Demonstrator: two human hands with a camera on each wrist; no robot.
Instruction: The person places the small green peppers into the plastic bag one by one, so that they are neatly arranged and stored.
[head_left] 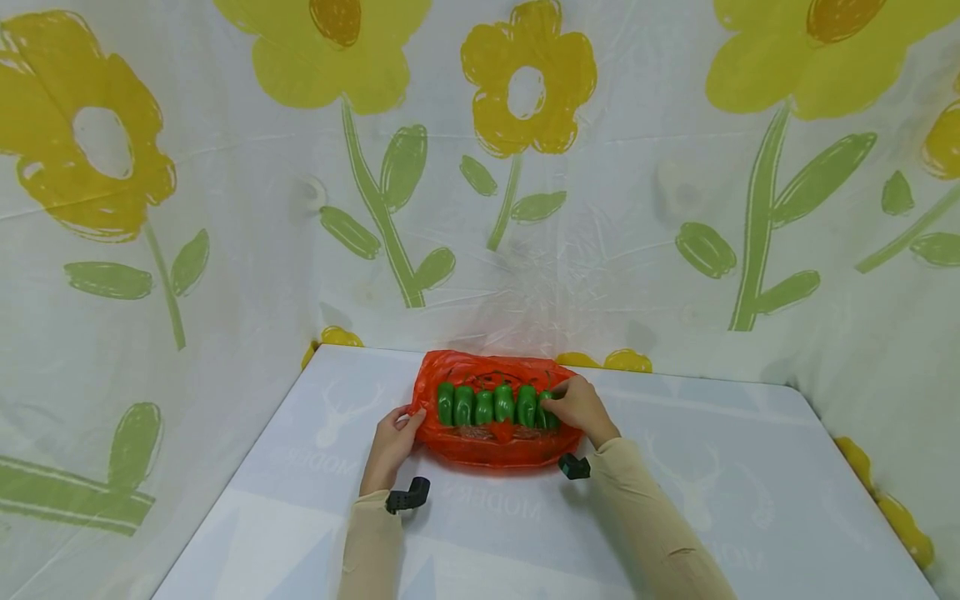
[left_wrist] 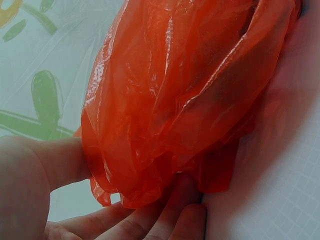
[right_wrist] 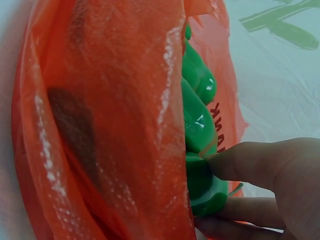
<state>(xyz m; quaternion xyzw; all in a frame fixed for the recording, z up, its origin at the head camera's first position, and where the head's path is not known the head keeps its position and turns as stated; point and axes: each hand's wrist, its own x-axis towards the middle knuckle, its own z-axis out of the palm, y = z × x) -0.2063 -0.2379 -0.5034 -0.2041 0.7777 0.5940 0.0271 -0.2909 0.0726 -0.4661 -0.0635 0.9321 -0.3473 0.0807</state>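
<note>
A red plastic bag (head_left: pixel 480 454) lies at the far side of the table with its mouth spread, and several glossy green peppers (head_left: pixel 504 403) stand in a row inside it. At the bag's left end, my left hand (head_left: pixel 393 442) pinches the plastic between thumb and fingers; the left wrist view shows the crumpled edge (left_wrist: pixel 130 185) there. My right hand (head_left: pixel 585 408) grips the rightmost pepper (right_wrist: pixel 207 187), thumb on one side and fingers on the other. Red film hides the lower parts of the peppers in the right wrist view.
The white table (head_left: pixel 300 500) carries faint deer and lettering prints. A flower-patterned plastic curtain (head_left: pixel 600 250) rises behind the bag and along both sides. Dark camera mounts sit at both wrists.
</note>
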